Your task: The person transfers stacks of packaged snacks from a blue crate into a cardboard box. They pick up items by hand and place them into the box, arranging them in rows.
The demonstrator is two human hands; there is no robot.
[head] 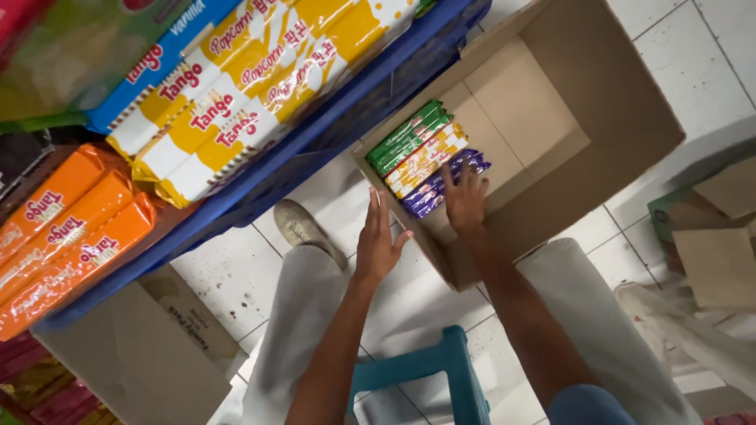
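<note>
An open cardboard box [622, 118] lies on the tiled floor in front of me. Inside, against its near-left wall, stand rows of slim packets: green packets [405, 138], yellow packets [421, 161] and purple packets [429, 193]. My right hand [466, 197] reaches into the box with fingers spread, resting on the purple packets. My left hand [376, 244] hovers open just outside the box's near-left wall, holding nothing.
A blue shelf [315, 157] on the left carries yellow-and-white packs [236, 94] and orange packs [63, 228]. A second cardboard box [150, 346] stands at lower left. A teal stool [441, 370] sits under me. More cardboard [720, 244] lies at the right.
</note>
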